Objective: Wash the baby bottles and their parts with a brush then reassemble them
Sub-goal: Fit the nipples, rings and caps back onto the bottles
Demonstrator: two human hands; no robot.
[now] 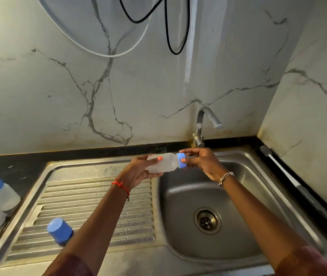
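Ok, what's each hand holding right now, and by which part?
Both hold one translucent plastic baby bottle, lying sideways: left hand grips its body near the base, right hand pinches its blue screw collar.

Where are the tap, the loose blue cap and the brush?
tap (199, 126): head view, on its upright neck.
blue cap (59, 231): head view, on its side wall.
brush (284, 170): head view, on its white stem.

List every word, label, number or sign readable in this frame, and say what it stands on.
None readable.
The bottle and its blue ring: no print visible.
The blue cap on the drainboard: faint mark on top, too blurred to read.
The bottles at left: no markings can be made out.
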